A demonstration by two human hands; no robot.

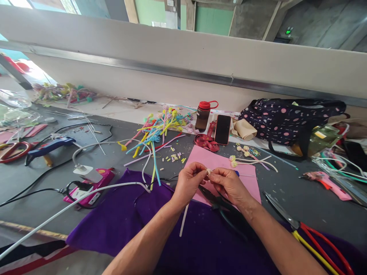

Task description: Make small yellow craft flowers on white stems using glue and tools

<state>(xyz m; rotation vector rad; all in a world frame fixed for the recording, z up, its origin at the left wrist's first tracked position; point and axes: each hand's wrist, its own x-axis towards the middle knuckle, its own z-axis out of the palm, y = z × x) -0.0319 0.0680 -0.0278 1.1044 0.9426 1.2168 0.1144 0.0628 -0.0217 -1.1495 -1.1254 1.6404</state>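
My left hand [189,180] and my right hand [228,184] meet above a pink sheet [220,162], fingers pinched together on a small pale bead-like piece [209,171]. A white stem [183,220] hangs down from below my left hand. Black pliers [226,212] lie under my right wrist on purple cloth [126,214]. Finished pale flower stems [249,158] lie just beyond the pink sheet.
A heap of coloured stems [160,128], a brown bottle with red cap [203,114], a phone [223,129], red ribbon [207,142] and a dotted bag [286,120] stand behind. Pink glue guns [88,187] [327,181], a blue one [47,147], red scissors [13,151] and red-yellow cutters [309,233] lie around.
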